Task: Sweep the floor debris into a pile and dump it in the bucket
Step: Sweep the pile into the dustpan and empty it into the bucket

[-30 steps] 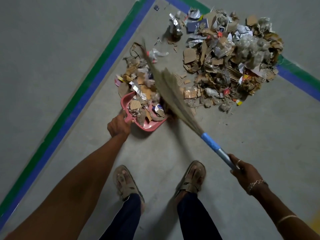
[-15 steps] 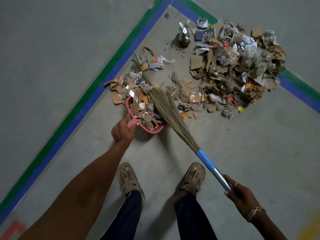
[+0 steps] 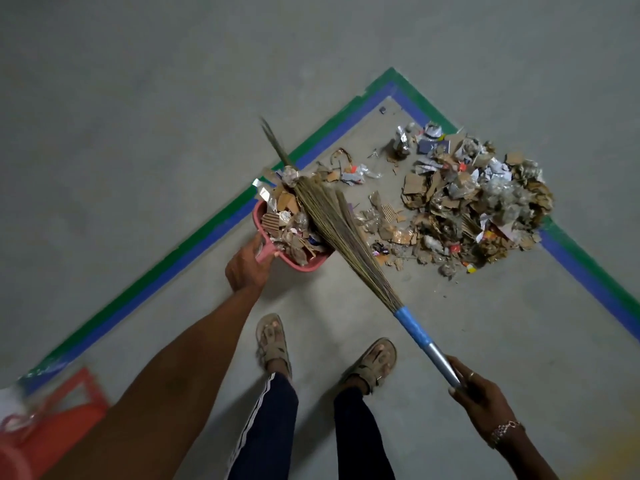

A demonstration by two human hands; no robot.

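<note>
In the head view, your left hand (image 3: 247,268) curls round the handle of the pink dustpan (image 3: 311,266). The dustpan is heaped with cardboard and foil scraps and seems tipped back so nothing slides out. Your right hand (image 3: 479,396) wraps its fingers round the metal shaft of the broom (image 3: 332,223). The bristles lie across the load, likely to pin it for carrying.

Most of the debris sits in the pile (image 3: 478,202) to the right, inside the taped corner (image 3: 221,225), with loose scraps between it and the dustpan. A blurred red object (image 3: 52,427) at bottom left may be the bucket, but that cannot be told. Your left forearm and feet (image 3: 273,344) lie on that side.
</note>
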